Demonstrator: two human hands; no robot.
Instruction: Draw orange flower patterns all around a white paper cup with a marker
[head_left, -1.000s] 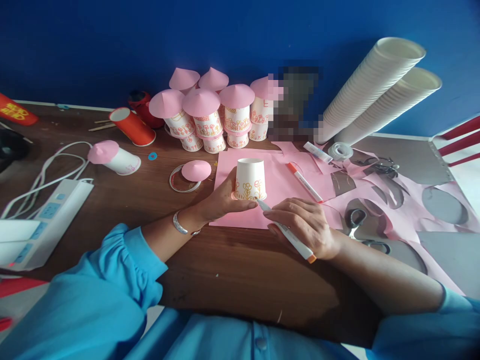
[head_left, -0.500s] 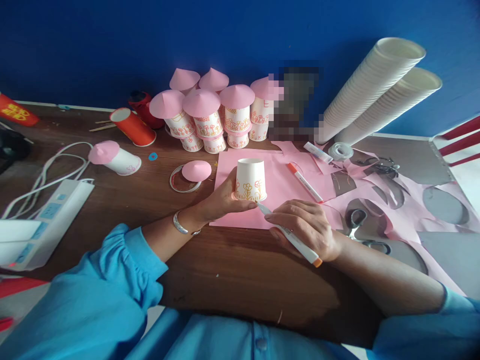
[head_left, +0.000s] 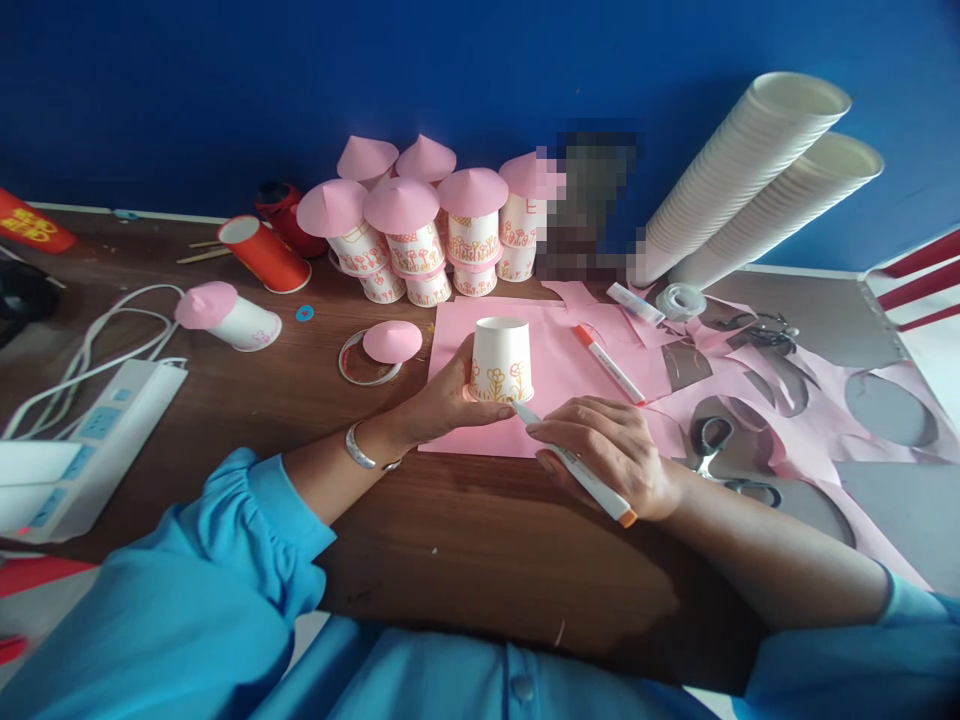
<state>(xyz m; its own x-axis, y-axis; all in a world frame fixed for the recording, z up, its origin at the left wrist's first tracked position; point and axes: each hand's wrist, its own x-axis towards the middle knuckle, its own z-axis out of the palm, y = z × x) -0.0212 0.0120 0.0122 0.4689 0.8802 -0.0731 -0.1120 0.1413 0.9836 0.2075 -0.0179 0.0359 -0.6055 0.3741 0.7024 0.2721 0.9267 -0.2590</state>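
A white paper cup [head_left: 502, 350], upside down with orange and red flowers drawn near its rim, is held in my left hand [head_left: 448, 395], thumb along the rim and the other fingers hidden behind it. My right hand [head_left: 611, 450] grips a white marker [head_left: 592, 482] with an orange end, its tip at the cup's rim by the drawn flowers. Under and behind the cup lies a sheet of pink paper [head_left: 457, 430]. A second marker [head_left: 611, 365], with a red-orange cap, rests on that sheet.
Decorated cups with pink cone roofs [head_left: 401, 208] stand at the back. Two tall cup stacks [head_left: 739, 180] lean against the wall. Scissors [head_left: 709, 445], pink scraps [head_left: 795, 420] and a tape roll [head_left: 681, 300] lie right. A power strip [head_left: 112, 440] and a roofed cup [head_left: 244, 320] are left.
The marker and my right hand have shifted very slightly, with the tip still at the cup's rim. My left hand and the cup look unmoved.
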